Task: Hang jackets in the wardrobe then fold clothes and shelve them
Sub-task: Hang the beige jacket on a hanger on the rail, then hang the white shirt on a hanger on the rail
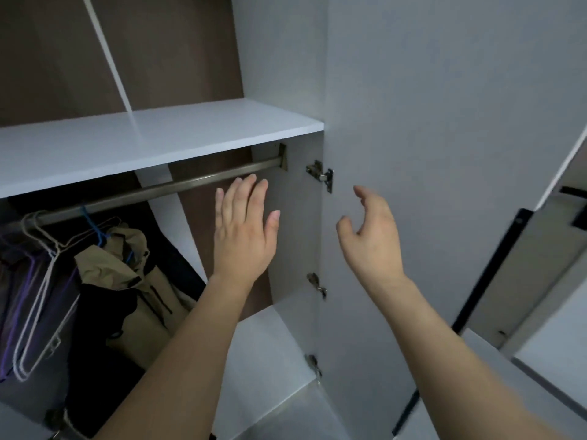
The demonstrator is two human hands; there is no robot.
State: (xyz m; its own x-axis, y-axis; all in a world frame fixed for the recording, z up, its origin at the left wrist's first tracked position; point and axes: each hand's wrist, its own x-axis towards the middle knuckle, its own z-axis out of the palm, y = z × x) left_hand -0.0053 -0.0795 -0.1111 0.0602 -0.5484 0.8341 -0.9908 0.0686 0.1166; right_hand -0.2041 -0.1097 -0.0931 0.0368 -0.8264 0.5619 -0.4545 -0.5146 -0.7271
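Observation:
The wardrobe stands open before me, with a metal hanging rail (178, 185) under a white shelf (158, 134). At the rail's left end a tan jacket (127, 268) hangs on a blue hanger, with a black garment (101, 309) in front of it and a dark purple-trimmed one (28, 281) beside it. Several bare white wire hangers (41, 300) hang there too. My left hand (244, 236) is raised just below the rail, fingers straight, holding nothing. My right hand (371, 236) hovers in front of the open door with loosely curled fingers, also holding nothing.
The open white wardrobe door (444, 154) fills the right, hinged by three metal hinges (320, 176). A lower white shelf (260, 344) lies under the hanging space. At the far right, a second door edge with black trim (495, 268) shows.

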